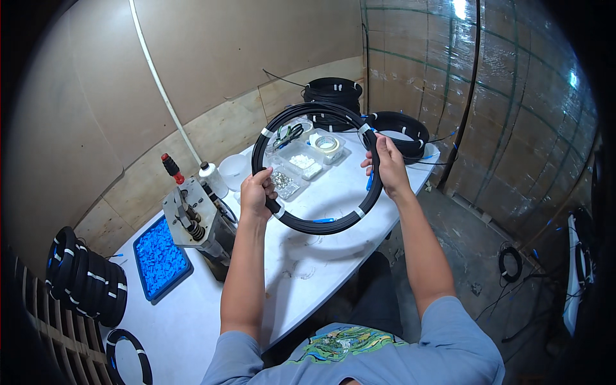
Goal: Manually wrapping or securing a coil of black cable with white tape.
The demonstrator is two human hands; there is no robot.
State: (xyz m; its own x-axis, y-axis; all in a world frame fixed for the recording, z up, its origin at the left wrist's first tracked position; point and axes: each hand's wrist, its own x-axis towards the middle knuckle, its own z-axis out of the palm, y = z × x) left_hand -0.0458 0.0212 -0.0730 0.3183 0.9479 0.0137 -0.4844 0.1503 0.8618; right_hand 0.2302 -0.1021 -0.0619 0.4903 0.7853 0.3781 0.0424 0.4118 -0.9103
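I hold a round coil of black cable (pixel 301 114) up over the white table (pixel 308 282), bound with white tape bands in several spots. My left hand (pixel 256 190) grips the coil's lower left side. My right hand (pixel 384 160) grips its right side, near a white band. A blue fitting (pixel 324 220) shows on the coil's lower edge.
A clear compartment box (pixel 301 163) with small parts, pliers and a tape roll lies behind the coil. Stacked black coils (pixel 333 93) stand at the far end, more coils (pixel 86 276) at the left. A metal press tool (pixel 192 215) and a blue tray (pixel 157 256) of blue pieces sit left.
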